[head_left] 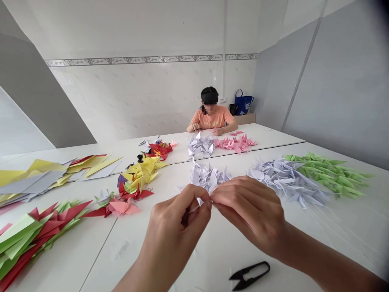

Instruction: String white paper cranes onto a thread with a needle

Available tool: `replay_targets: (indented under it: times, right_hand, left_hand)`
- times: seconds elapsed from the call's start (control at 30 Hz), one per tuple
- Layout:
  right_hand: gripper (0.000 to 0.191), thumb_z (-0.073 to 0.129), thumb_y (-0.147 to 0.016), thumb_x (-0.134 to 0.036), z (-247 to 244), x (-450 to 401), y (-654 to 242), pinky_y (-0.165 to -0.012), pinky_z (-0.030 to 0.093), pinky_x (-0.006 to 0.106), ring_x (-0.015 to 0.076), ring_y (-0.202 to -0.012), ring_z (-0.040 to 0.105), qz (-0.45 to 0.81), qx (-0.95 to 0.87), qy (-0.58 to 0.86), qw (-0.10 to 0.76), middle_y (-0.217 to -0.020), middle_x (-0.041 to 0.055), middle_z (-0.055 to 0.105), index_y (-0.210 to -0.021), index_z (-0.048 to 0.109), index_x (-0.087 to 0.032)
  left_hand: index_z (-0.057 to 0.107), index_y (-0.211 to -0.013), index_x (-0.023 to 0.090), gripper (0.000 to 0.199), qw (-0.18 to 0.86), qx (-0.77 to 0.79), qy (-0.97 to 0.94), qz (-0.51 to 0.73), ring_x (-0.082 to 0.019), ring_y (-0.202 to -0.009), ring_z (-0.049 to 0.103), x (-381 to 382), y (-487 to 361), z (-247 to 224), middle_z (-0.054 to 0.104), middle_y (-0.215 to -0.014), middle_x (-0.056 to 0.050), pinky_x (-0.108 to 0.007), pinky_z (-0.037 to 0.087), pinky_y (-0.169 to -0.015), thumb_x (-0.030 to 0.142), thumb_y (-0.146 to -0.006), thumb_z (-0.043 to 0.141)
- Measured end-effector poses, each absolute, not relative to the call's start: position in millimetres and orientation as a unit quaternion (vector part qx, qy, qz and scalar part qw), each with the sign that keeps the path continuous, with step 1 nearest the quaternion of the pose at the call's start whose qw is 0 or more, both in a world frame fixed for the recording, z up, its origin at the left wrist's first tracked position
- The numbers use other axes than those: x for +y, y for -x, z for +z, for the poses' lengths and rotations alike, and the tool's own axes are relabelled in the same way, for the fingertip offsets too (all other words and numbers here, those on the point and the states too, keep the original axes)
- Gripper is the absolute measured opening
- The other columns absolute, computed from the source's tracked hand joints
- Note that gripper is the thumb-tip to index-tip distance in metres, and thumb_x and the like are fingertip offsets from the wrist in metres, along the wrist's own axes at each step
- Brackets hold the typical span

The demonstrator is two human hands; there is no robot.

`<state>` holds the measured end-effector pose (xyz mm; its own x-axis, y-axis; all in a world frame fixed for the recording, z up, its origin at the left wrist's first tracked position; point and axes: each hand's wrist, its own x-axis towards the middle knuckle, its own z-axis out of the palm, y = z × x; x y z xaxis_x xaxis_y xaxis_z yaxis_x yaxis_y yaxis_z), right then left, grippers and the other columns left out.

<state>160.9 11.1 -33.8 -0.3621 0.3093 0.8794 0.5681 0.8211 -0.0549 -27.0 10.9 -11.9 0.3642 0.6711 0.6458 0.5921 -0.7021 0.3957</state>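
The left hand and right hand meet above the table, their fingers pinched narrow on a thin white strand, too fine to tell thread from paper. It looks light and limp, so it is best held close to its end. White paper cranes lie just beyond, light and easily crushed. Black snips lie nearer, right of centre.

Head-worn camera looks forward and down at the hands
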Motion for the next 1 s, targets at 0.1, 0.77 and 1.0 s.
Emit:
replay_targets:
  times: [0.1, 0.77, 1.0]
  right_hand:
    - [0.013, 0.064, -0.094, -0.003, -32.4, 11.8, -160.3, -0.082, 0.053, 0.032, 0.0163, -0.086, 0.071, -0.155, -0.814, 0.27, 0.491, -0.085, 0.0036, 0.075, -0.099, 0.063, -0.016]
    - [0.015, 0.061, -0.093, -0.01, -39.7, 19.6, -158.4, -0.075, 0.048, 0.032, 0.0168, -0.079, 0.065, -0.102, -0.803, 0.299, 0.505, -0.091, 0.0021, 0.074, -0.105, 0.06, -0.019]
    - [0.013, 0.057, -0.096, -0.007, -40.8, 23.4, -158.0, -0.072, 0.047, 0.03, 0.0144, -0.073, 0.063, -0.119, -0.813, 0.295, 0.488, -0.082, 0.0001, 0.071, -0.093, 0.058, -0.02]
  left_hand:
    - [0.055, -0.086, 0.022, 0.014, -0.014, 0.377, -0.836, 0.399, -0.005, -0.045, 0.031, 10.0, 28.0, -13.3, 0.033, -0.055, 0.011, -0.016, 0.027, -0.044, 0.009, -0.092, 0.054]
    - [0.058, -0.082, 0.021, 0.014, 0.111, 0.407, -0.823, 0.38, -0.007, -0.047, 0.027, 17.9, 29.7, -17.0, 0.028, -0.055, 0.01, -0.018, 0.024, -0.045, 0.018, -0.095, 0.052]
    - [0.058, -0.083, 0.021, 0.014, 0.149, 0.421, -0.816, 0.366, -0.008, -0.048, 0.026, 21.7, 29.9, -18.1, 0.029, -0.054, 0.01, -0.02, 0.022, -0.047, 0.02, -0.094, 0.051]
